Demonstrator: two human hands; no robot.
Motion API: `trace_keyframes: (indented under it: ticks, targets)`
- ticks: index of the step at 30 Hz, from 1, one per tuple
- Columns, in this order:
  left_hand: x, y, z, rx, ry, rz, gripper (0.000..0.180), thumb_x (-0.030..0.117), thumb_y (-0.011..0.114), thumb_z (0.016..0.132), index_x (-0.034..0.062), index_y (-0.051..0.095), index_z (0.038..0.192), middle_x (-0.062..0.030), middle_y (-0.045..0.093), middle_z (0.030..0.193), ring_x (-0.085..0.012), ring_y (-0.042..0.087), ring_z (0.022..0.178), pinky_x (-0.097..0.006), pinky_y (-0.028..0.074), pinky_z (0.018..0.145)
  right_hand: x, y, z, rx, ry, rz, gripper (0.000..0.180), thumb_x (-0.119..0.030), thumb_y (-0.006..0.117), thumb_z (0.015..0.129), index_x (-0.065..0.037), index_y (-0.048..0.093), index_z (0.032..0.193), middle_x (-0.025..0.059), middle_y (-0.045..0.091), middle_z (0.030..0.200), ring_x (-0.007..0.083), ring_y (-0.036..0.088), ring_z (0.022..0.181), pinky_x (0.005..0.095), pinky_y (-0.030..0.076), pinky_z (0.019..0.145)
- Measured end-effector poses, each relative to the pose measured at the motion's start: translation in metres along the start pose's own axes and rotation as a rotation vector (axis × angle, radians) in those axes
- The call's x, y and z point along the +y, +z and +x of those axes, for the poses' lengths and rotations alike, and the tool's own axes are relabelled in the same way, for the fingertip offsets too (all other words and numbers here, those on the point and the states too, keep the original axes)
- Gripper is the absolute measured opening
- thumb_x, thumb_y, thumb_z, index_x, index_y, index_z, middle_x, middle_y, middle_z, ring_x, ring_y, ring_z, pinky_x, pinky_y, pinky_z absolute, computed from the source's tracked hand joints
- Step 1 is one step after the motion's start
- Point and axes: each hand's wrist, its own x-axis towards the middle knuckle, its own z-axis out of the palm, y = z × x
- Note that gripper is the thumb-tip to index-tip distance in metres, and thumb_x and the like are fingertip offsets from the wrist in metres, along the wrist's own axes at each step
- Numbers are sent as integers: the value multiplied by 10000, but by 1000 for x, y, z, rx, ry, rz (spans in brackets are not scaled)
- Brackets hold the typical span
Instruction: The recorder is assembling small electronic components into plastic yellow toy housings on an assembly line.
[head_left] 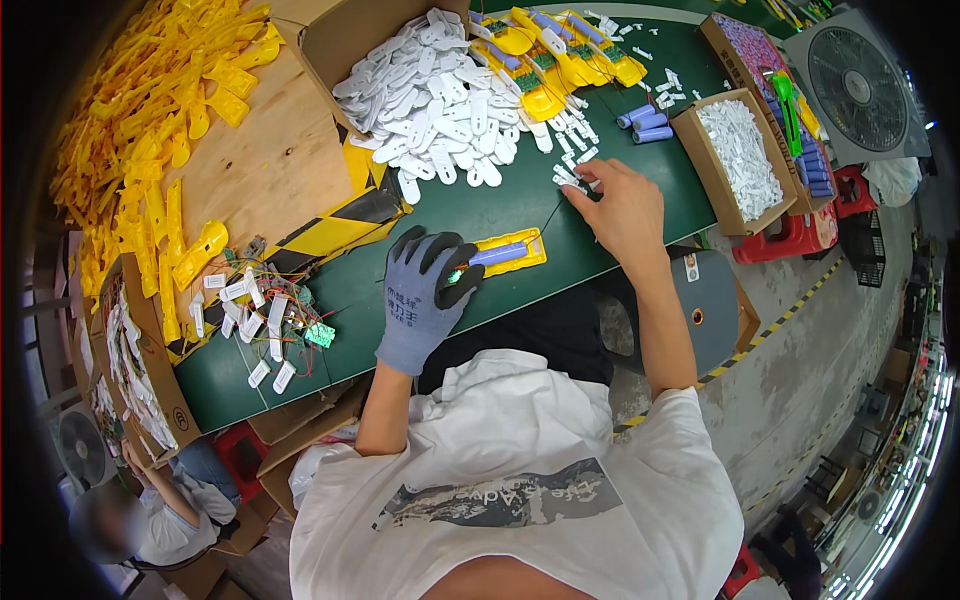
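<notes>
My left hand (425, 290), in a grey-blue glove with black fingertips, grips the left end of a shallow yellow plastic casing (530, 260) on the green table. A purple cylindrical battery cell (500, 254) lies inside, and a bit of green circuit board (455, 276) shows by the gloved fingers. Thin dark wire (552, 214) rises from the casing toward my right hand (628, 212). That hand is bare, its thumb and index finger closing around a small white plastic piece (567, 179) at the edge of a scatter of similar ones; the fingertips partly hide it.
White plastic covers (440, 120) spill from a cardboard box at the back. Yellow casings (150, 110) heap at far left; wired boards (320, 334) lie nearer. Purple cells (652, 134) and a carton of small white parts (740, 150) stand right. Another person (180, 525) sits lower left.
</notes>
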Motion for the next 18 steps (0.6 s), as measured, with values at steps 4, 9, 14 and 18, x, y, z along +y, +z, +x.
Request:
trace_keyframes:
  ticks: [4,9,14,18]
  targets:
    - [-3,4,-2,-10,-6,-17,239,200,719,754,132,638,968,-55,600,1000,-273,559,931,-441,411,943,4,8,-3,-13,27,53,178,-196,712,779,-79,696,911,56,665,801,247,646,721,370,499,637]
    - [-1,1,-2,-18,-19,-12,253,164,729,738,102,645,969,-67,622,1042,-316,554,987,-440,414,929,5,14,-10,197,-108,272,117,-104,712,783,-68,692,893,75,665,822,231,647,719,330,495,621]
    - [-2,1,-2,-16,-23,-22,252,189,723,744,118,643,973,-62,611,1021,-298,557,958,-436,414,927,7,19,-22,128,-109,465,136,-43,728,769,-30,685,897,90,663,808,196,655,713,275,514,620]
    - [-4,2,-3,-3,-12,-18,247,213,717,752,133,644,973,-54,601,1007,-279,558,939,-436,414,932,3,23,-35,127,-25,654,130,-5,736,754,-9,688,875,96,666,825,168,657,722,247,528,647]
